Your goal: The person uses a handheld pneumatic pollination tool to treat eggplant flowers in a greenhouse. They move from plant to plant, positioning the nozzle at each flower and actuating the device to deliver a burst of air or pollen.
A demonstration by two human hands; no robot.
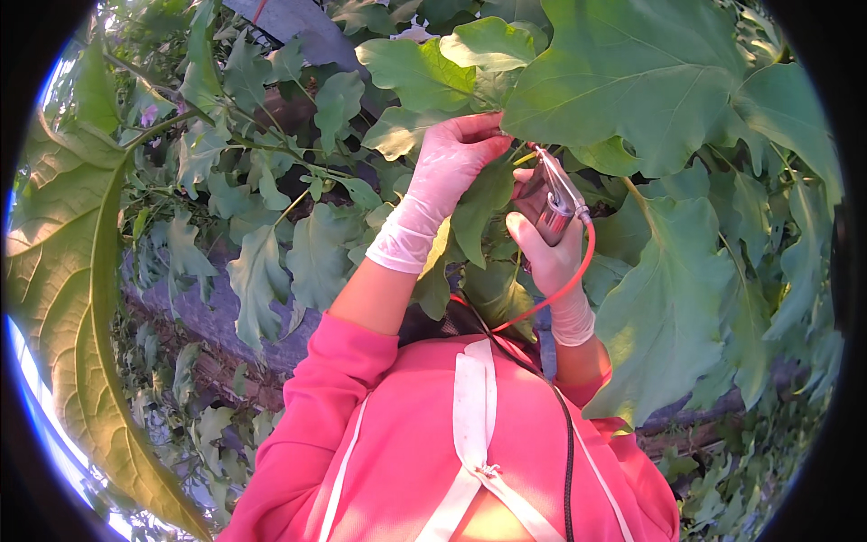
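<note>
My left hand (450, 159), in a thin whitish glove, pinches at a plant part under the edge of a large lobed leaf (630, 74); what lies between the fingertips is too small to tell. Just right of it, my right hand (552, 254), gloved as well, is closed around a metal hand tool (559, 196) with a red tip that points up and left at the left fingertips. A red hose (576, 278) runs from the tool's end down toward my waist. Yellow-green stems pass between the two hands.
Broad lobed leaves crowd around both hands, with a big one (664, 305) at right and a close, curled one (68, 271) at far left. Grey ground sheeting (217, 325) lies below the plants. A black cord (565, 433) and white straps (474, 406) cross my pink top.
</note>
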